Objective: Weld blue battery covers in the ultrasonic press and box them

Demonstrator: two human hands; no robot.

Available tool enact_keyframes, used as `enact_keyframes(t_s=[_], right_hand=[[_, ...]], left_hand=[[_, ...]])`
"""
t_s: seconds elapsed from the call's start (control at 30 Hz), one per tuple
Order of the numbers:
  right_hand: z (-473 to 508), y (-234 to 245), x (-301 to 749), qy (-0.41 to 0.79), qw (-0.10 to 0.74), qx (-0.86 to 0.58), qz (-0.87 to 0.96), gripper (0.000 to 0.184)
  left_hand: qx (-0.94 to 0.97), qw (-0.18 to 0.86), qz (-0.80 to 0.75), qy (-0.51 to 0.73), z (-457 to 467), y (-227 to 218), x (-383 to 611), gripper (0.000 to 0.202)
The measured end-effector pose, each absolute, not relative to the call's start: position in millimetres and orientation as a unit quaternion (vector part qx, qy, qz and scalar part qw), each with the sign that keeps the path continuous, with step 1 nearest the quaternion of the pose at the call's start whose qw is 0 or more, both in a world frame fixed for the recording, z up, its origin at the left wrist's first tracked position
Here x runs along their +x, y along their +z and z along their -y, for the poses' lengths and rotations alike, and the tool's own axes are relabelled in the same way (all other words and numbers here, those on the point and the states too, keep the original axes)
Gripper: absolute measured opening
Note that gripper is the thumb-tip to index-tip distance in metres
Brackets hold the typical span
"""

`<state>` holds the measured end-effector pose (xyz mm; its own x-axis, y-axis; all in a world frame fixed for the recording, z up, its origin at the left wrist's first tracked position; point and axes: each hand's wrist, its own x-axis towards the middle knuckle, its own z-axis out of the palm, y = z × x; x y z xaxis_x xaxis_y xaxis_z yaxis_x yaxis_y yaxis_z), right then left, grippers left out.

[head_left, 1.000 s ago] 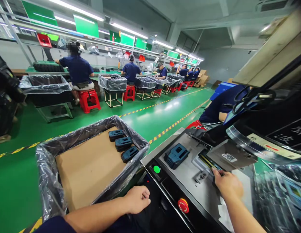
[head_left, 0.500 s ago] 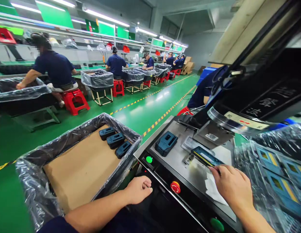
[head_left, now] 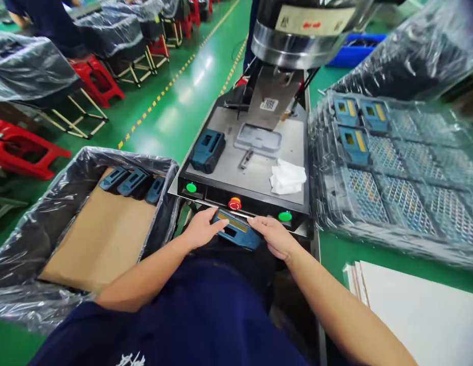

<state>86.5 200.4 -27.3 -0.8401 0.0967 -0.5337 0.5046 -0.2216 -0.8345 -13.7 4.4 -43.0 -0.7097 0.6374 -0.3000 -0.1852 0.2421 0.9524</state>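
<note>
Case (head_left: 242, 238), blue with a yellow strip (head_left: 234, 222), is hanging in front of the machine (head_left: 282, 91). The left hand (head_left: 202, 229) is gripping one end and the right hand (head_left: 276, 236) is gripping the other. A blue block (head_left: 208, 150) is sitting on the metal top (head_left: 236, 179), left of a white sheet (head_left: 288, 178). Three more blocks (head_left: 132, 183) are lying in the box (head_left: 101, 239).

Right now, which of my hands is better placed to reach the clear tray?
Probably your right hand: it lies nearer the clear tray than your left hand. Both hold the blue casing.
</note>
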Motion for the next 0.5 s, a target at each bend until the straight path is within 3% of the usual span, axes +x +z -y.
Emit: enact_keyframes(t_s=[0.17,0.5], right_hand=[[-192.6,-62.0,93.4,-0.711,0.069,0.266,-0.647,0.044],[-190.4,-81.8,97.0,-0.561,0.064,0.233,-0.792,0.032]], left_hand=[[0.094,0.417,-0.709,0.561,-6.0,-59.3,-1.8,0.036],[0.101,0.400,-0.771,0.486,-5.0,-65.4,0.4,0.037]])
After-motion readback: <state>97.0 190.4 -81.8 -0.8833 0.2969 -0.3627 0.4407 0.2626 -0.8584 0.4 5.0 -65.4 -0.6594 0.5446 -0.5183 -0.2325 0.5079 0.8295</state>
